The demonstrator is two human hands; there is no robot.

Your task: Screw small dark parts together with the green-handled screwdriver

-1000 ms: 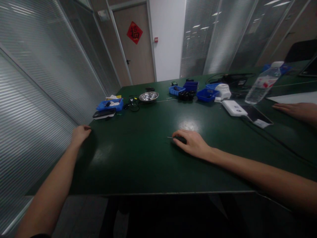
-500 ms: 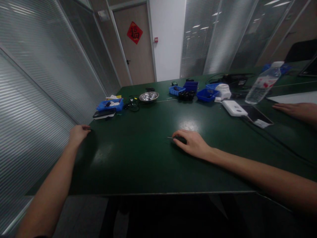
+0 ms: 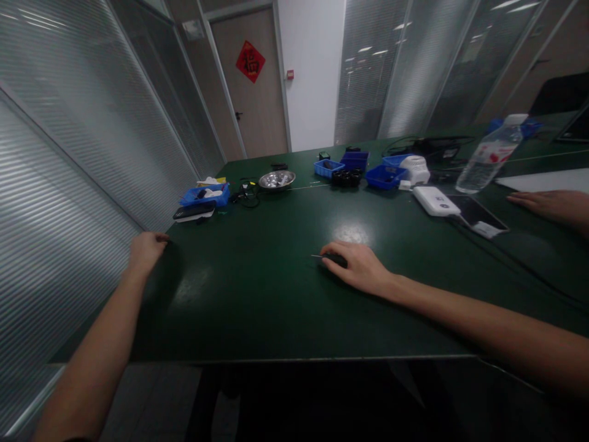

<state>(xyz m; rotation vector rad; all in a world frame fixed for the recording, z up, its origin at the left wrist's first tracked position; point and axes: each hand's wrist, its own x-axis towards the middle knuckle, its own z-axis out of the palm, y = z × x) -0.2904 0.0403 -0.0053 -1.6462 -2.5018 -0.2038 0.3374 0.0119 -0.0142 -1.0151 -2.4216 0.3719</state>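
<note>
My right hand [image 3: 356, 267] rests on the green tabletop [image 3: 248, 288] with its fingers wrapped around a small screwdriver. The screwdriver [image 3: 337, 259] has a dark handle, mostly covered by the fingers, and its thin metal shaft points left. At the table's left edge, my left hand [image 3: 146, 248] is closed, thumb and fingers together. Something small and dark may sit at its fingertips, too unclear to name. Beyond that hand lies a black flat device [image 3: 193, 212] in front of a blue basket [image 3: 207, 195] of small items.
A metal bowl [image 3: 277, 180] with small parts stands mid-back, near blue bins [image 3: 385, 177]. On the right are a white power bank [image 3: 435, 201] with a cable, a phone [image 3: 476, 212] and a water bottle [image 3: 491, 153]. Another person's hand [image 3: 552, 205] lies at the far right.
</note>
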